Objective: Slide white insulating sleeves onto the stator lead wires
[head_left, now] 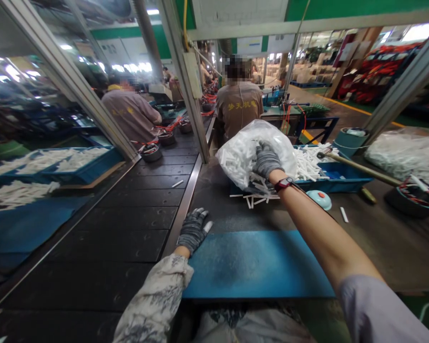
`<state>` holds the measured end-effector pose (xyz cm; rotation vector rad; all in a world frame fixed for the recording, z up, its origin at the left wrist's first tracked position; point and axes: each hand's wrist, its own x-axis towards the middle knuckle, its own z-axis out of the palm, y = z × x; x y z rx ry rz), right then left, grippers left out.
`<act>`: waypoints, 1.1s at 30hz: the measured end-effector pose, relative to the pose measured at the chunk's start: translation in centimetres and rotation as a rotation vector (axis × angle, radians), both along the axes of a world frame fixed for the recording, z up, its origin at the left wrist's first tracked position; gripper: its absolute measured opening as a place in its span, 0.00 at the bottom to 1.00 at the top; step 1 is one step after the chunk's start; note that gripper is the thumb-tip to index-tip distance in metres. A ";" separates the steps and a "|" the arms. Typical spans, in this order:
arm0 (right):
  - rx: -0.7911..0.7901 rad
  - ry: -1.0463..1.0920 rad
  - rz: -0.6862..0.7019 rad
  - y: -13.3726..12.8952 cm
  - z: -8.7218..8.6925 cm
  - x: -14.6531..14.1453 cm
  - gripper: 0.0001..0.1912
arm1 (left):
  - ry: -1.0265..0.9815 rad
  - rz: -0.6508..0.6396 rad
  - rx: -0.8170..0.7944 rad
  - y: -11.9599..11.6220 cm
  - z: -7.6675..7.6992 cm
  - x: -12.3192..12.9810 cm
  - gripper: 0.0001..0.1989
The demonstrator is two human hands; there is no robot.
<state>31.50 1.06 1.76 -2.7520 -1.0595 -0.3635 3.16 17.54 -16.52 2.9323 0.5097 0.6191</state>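
Grey sleeve (375, 305) closest, right hand (267, 161) in clear bag (284, 143), grip I can't tell, white sticks (238, 159) inside, long axes crossing, left hand (193, 231) loosely spread

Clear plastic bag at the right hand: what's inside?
White tube-like pieces show through the clear plastic bag. The gloved right hand covers some contents; what lies beneath it can't be seen.

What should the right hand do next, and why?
Probably gather a few white tubes: the right hand is at the clear bag that holds them. Whether it grips any is unclear.
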 end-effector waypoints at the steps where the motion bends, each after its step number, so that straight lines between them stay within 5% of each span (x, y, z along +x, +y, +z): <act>1: -0.011 0.004 0.009 0.3 -0.3 0.2 0.43 | 0.000 -0.001 0.000 0.0 0.0 0.0 0.18; 10: -0.109 0.061 0.063 -0.8 -3.2 -2.2 0.26 | 0.011 -0.002 -0.021 -0.1 0.2 -0.1 0.18; 33: -0.123 0.340 0.252 -8.8 -8.4 -9.5 0.19 | 0.032 0.002 -0.036 -0.1 0.5 0.0 0.19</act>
